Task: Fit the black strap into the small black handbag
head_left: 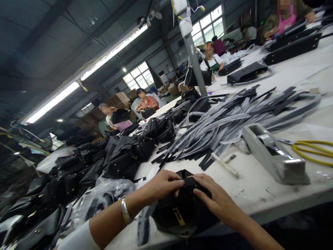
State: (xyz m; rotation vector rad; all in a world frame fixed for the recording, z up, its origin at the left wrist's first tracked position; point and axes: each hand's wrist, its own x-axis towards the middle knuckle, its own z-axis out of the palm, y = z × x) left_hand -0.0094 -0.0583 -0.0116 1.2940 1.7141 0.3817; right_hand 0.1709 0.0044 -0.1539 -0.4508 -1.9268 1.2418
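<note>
The left hand [164, 184] and right hand [212, 194] both pinch the top of the bag [185, 207], its body below and between them.

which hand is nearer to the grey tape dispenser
Right. The right hand is on the near side of the grey tape dispenser, at the right of the black bag's top; the left hand is farther away, at the top's left.
</note>
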